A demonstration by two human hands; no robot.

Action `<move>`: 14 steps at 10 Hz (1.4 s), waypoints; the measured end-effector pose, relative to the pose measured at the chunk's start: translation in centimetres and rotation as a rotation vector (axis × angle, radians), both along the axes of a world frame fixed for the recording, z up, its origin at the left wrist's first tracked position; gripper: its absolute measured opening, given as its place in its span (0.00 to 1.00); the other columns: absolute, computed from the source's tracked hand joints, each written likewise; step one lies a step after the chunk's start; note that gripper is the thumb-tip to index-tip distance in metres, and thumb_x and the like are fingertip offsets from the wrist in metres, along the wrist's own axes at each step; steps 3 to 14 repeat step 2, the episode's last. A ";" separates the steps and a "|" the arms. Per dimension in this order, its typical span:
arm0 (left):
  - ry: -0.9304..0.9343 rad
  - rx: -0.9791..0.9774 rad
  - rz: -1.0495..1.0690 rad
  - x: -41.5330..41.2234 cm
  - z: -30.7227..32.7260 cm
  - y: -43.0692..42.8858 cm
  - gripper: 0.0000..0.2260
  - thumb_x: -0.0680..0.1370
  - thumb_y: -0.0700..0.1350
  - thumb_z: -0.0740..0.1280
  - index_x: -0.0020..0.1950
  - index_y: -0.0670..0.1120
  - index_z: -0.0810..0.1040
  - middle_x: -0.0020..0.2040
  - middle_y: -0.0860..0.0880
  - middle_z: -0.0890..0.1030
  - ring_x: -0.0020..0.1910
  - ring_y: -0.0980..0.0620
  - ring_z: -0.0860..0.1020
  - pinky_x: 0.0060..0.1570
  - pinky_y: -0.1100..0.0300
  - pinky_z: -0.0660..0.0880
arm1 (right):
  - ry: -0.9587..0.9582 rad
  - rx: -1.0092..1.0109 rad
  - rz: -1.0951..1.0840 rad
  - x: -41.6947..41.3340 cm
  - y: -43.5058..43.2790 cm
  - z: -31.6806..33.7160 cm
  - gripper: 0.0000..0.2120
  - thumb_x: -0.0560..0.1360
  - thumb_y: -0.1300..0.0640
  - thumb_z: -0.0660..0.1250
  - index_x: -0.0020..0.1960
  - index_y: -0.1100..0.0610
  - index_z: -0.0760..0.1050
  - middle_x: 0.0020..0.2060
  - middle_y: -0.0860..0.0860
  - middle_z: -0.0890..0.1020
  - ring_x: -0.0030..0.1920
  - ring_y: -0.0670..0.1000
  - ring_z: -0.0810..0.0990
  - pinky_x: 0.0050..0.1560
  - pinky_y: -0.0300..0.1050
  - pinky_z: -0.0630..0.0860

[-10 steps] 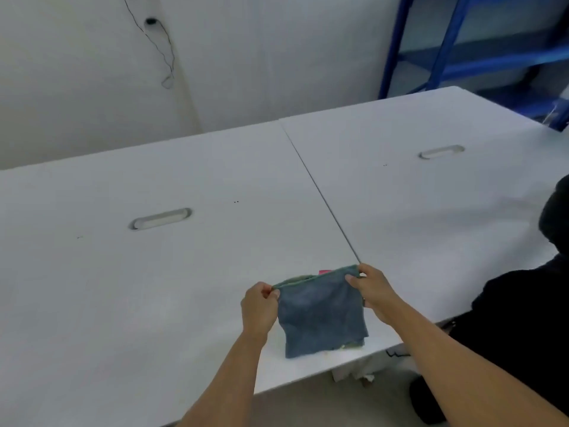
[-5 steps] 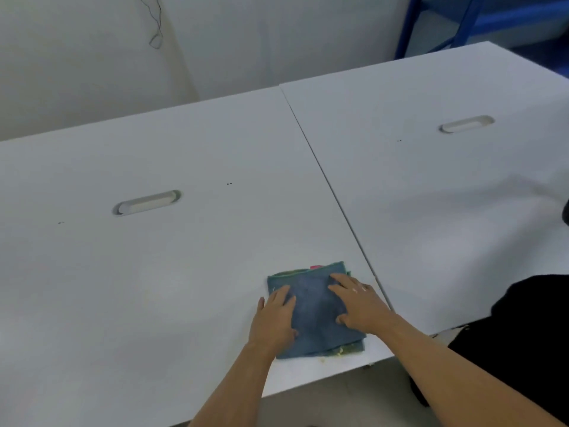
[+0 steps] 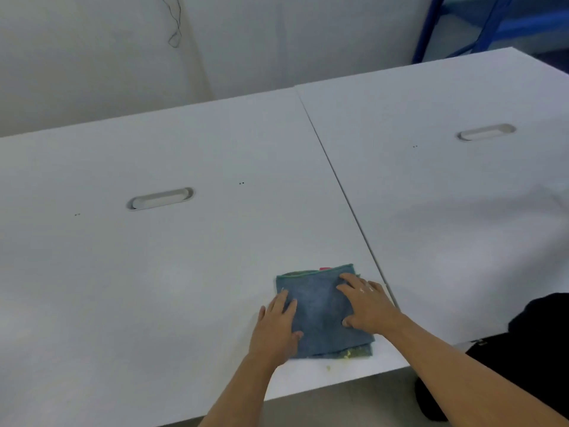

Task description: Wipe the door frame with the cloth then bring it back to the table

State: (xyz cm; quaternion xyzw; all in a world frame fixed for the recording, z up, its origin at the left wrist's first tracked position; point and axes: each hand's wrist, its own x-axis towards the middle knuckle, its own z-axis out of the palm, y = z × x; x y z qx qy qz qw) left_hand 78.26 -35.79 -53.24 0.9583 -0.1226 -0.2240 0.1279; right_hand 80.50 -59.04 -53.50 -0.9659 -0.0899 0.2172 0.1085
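While the folded blue cloth (image 3: 320, 309) lies near the desk's (image 3: 154, 272) front edge, left hand (image 3: 275, 326) and right hand (image 3: 368, 306) press it flat, fingers extended and slightly spread, forearms reaching forward.

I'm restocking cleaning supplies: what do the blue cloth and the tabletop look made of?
Cloth: likely soft microfibre or terry, matte, fuzzy, with a stitched green edge. Table: probably white laminate board, smooth, low sheen, sharp straight edges.
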 end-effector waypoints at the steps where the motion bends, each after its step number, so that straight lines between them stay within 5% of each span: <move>1: -0.104 -0.119 0.116 -2.8 0.9 2.1 0.26 0.81 0.50 0.60 0.77 0.49 0.57 0.78 0.50 0.57 0.75 0.50 0.57 0.72 0.56 0.61 | 0.010 0.065 -0.064 -0.1 0.7 0.5 0.36 0.73 0.45 0.69 0.77 0.52 0.60 0.80 0.48 0.55 0.78 0.52 0.58 0.77 0.52 0.51; 2: -0.088 -0.126 0.045 -7.2 1.9 4.1 0.20 0.81 0.52 0.56 0.74 0.51 0.63 0.70 0.53 0.67 0.67 0.53 0.67 0.63 0.61 0.68 | -0.095 0.278 -0.204 0.5 2.1 2.3 0.27 0.76 0.48 0.68 0.73 0.50 0.66 0.73 0.48 0.68 0.73 0.50 0.67 0.74 0.49 0.59; 14: -0.088 -0.126 0.045 -7.2 1.9 4.1 0.20 0.81 0.52 0.56 0.74 0.51 0.63 0.70 0.53 0.67 0.67 0.53 0.67 0.63 0.61 0.68 | -0.095 0.278 -0.204 0.5 2.1 2.3 0.27 0.76 0.48 0.68 0.73 0.50 0.66 0.73 0.48 0.68 0.73 0.50 0.67 0.74 0.49 0.59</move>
